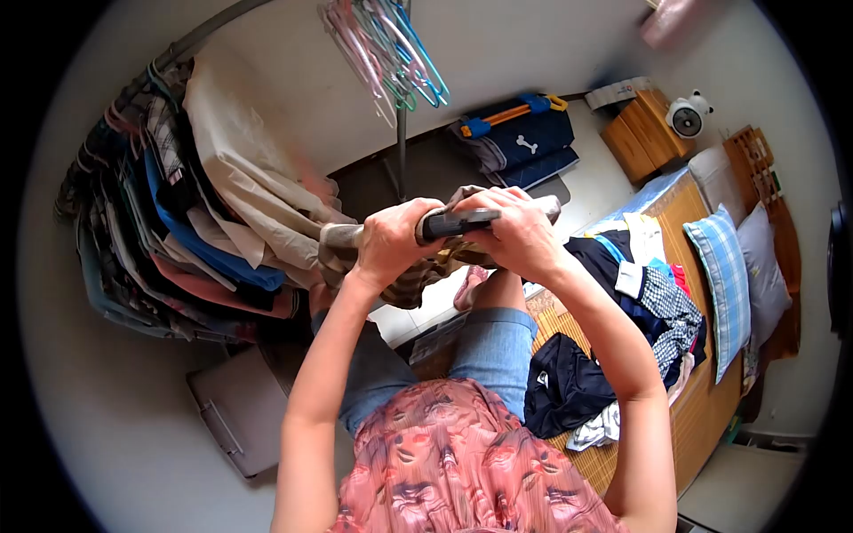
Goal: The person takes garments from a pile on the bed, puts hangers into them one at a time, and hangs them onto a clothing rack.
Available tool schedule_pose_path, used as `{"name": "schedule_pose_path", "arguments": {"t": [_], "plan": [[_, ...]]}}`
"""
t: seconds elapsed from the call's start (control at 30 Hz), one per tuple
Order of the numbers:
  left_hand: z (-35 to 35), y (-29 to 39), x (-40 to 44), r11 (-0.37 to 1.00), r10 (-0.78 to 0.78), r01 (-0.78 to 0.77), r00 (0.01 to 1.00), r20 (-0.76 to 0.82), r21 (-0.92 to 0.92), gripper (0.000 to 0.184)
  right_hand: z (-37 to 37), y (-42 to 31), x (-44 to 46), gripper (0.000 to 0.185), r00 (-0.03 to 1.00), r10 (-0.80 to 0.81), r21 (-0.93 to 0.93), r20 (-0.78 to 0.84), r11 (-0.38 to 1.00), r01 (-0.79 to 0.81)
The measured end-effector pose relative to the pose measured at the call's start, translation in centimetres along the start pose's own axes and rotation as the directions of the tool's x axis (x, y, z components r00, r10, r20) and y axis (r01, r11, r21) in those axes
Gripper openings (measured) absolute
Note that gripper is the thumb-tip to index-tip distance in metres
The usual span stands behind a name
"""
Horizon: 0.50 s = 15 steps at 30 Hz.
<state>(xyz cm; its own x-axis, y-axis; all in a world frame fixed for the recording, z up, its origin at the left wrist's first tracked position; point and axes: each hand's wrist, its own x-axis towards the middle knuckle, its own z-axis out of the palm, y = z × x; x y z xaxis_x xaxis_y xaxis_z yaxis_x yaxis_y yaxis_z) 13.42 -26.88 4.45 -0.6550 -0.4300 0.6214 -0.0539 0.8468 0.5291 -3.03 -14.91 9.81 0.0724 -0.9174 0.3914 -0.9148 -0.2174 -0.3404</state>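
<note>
Both hands are raised in front of me and closed around a brown striped garment (413,286), which hangs beneath them. My left hand (393,238) grips its upper edge on one side. Opposite it, my right hand (522,233) has its fingers curled over the other side. Between the two hands runs a dark, flat piece (453,224), perhaps part of a hanger; its exact kind is unclear. Some of the garment's top is hidden behind my fingers.
A clothes rail (191,35) at the left bears many garments, including a cream one (235,151). Colored hangers (391,53) hang ahead. On the right, a bed (711,435) holds loose clothes (569,382) and pillows (715,284). A grey suitcase (235,409) stands lower left.
</note>
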Motion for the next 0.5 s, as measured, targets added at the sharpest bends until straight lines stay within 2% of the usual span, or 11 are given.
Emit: {"name": "schedule_pose_path", "arguments": {"t": [0.07, 0.17, 0.2, 0.3, 0.33, 0.43, 0.47, 0.5], "plan": [[-0.8, 0.3, 0.3, 0.998, 0.001, 0.002, 0.999, 0.045, -0.064, 0.032, -0.3, 0.6, -0.1, 0.038, 1.000, 0.002, -0.048, -0.004, 0.999, -0.002], [-1.9, -0.1, 0.6, 0.996, 0.066, -0.068, 0.997, -0.039, -0.053, 0.029, -0.9, 1.1, 0.2, 0.037, 0.999, -0.004, -0.130, -0.051, 0.991, -0.003], [-2.5, 0.3, 0.9, 0.996, 0.090, -0.091, 0.992, -0.085, -0.013, 0.020, -1.1, 1.2, 0.3, 0.036, 0.999, 0.014, -0.129, -0.049, 0.991, -0.020], [-3.0, 0.1, 0.2, 0.987, -0.158, 0.158, 0.987, 0.002, -0.011, 0.011, -1.7, 1.4, 0.7, 0.033, 0.998, 0.026, -0.197, -0.057, 0.980, -0.037], [-3.1, 0.3, 0.3, 0.986, -0.165, 0.165, 0.986, -0.025, 0.002, 0.008, -2.1, 1.2, 0.8, 0.033, 0.999, 0.023, -0.214, -0.039, 0.976, -0.030], [-3.8, 3.4, 0.6, 0.945, -0.315, 0.302, 0.944, -0.099, -0.127, 0.008, -2.1, 2.3, 0.7, 0.033, 0.996, -0.035, -0.313, -0.086, 0.950, 0.006], [-3.8, 4.7, 0.8, 0.925, -0.337, 0.308, 0.935, -0.108, -0.224, 0.010, -1.9, 2.8, 0.5, 0.033, 0.997, 0.014, -0.351, -0.074, 0.935, -0.039], [-3.7, 4.9, 0.9, 0.969, -0.168, 0.144, 0.979, -0.111, -0.201, 0.014, -2.0, 3.2, 0.3, 0.033, 0.996, 0.011, -0.367, -0.092, 0.929, -0.044]]}}
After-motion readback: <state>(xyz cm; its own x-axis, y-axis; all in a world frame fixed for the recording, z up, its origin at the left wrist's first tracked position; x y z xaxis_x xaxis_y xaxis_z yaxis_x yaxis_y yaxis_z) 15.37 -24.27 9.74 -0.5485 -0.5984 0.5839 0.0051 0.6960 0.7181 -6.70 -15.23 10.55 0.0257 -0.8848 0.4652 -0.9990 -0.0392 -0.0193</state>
